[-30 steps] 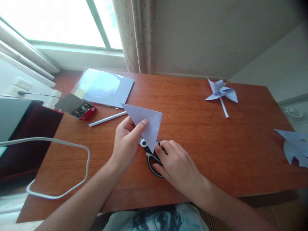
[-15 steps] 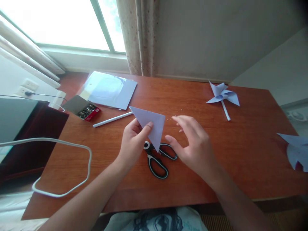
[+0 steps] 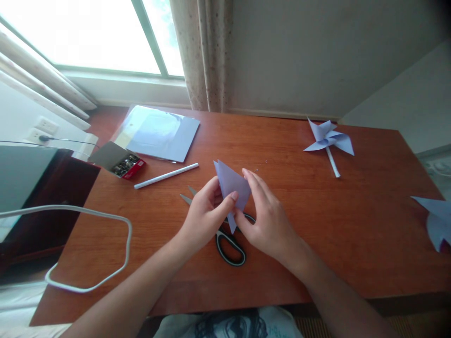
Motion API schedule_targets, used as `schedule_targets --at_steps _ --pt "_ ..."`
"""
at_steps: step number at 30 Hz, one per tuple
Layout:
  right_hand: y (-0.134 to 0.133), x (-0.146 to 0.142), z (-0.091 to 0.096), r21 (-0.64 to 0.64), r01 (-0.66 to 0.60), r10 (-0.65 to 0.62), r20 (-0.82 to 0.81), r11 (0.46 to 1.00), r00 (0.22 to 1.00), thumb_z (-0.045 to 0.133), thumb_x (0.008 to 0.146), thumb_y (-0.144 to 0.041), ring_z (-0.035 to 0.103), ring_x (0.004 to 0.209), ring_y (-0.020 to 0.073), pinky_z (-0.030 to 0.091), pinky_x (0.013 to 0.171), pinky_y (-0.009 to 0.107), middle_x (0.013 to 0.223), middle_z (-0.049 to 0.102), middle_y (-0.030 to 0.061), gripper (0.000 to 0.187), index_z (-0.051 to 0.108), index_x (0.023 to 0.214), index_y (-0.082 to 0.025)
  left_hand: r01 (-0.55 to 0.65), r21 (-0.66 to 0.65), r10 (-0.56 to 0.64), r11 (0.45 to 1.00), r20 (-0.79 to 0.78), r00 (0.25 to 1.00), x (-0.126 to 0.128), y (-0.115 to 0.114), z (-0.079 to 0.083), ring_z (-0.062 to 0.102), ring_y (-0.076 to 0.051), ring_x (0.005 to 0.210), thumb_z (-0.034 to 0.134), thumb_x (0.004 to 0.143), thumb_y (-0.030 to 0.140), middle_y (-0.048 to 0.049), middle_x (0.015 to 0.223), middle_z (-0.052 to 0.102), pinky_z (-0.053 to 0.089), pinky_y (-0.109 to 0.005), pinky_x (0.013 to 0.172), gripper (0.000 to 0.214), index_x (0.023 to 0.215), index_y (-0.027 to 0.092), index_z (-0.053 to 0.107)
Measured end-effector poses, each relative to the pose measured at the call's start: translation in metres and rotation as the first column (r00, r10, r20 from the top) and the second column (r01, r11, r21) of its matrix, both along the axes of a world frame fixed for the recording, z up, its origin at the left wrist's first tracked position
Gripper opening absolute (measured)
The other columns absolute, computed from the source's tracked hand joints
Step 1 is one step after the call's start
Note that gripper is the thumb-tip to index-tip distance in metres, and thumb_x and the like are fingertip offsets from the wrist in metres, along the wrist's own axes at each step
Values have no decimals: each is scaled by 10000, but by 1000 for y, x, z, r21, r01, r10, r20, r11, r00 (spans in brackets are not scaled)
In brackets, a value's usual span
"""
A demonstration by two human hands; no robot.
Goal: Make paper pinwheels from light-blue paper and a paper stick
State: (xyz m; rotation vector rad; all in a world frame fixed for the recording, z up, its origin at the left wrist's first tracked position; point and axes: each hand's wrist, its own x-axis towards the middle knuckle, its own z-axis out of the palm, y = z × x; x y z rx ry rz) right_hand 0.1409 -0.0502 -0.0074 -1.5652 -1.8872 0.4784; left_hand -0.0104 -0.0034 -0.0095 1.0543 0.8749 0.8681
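Note:
A folded sheet of white paper (image 3: 235,185) is held up above the table, its layers parted at the upper left tip. My left hand (image 3: 207,211) pinches it, thumb across the front and fingers behind. Against its right edge, my right hand (image 3: 269,216) has its fingertips near the upper corner and its thumb lower down. Scissors with black handles (image 3: 230,249) lie on the table beneath, their blades partly hidden by my left hand. Behind my left hand is a rolled white paper stick (image 3: 166,176).
A paper pinwheel (image 3: 327,138) on a stick lies at the back right. Cut paper (image 3: 437,216) is at the right edge. At left are an open red box (image 3: 128,164) of small metal pieces, paper in a clear sleeve (image 3: 165,134) and a white cable (image 3: 128,249).
My right hand has come left onto the paper's right edge. The paper has turned and moved slightly right in my left hand, and the scissor blades now show.

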Motion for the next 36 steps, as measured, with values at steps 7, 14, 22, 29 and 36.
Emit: schedule_targets --at_steps 7,14,22,29,36 --pt "-3 -2 -2 -14 -22 22 11 1000 1000 620 897 -317 353 1491 323 363 1215 542 1572 395 226 797 239 1562 -98 30 81 -20 996 -122 992 -3 -1 -2 608 -170 837 668 904 283 -40 918 662 514 -251 740 235 1092 146 637" --pt "-7 -8 -4 4 -44 44 65 999 997 626 873 -279 280 1520 343 349 1216 566 1611 311 244 882 142 1584 -85 84 120 -61 989 -186 981 -3 -2 0 594 -169 829 615 927 264 -34 892 648 495 -243 715 209 1097 146 645" --pt "-7 -12 -2 36 -15 10 120 999 993 587 863 -189 268 1521 356 358 1210 574 1607 303 265 862 131 1581 -51 95 97 -83 991 -125 989 -1 -4 0 595 -166 783 603 923 250 -24 845 621 503 -265 706 106 970 155 613" --pt "-6 -8 -4 47 -13 10 63 999 998 562 872 -163 308 1511 326 363 1211 560 1600 339 226 832 146 1591 -106 115 100 -109 988 -67 992 -1 -6 -2 646 -191 916 613 946 274 -47 986 689 534 -289 830 187 1101 169 632" --pt "-4 5 2 -48 -33 20 -247 998 969 592 896 -189 369 1494 282 341 1228 528 1617 365 150 824 162 1598 -204 84 66 -83 994 -15 996 -4 -4 7 674 -238 1061 555 992 404 -98 1200 711 549 -292 858 374 1273 167 624"
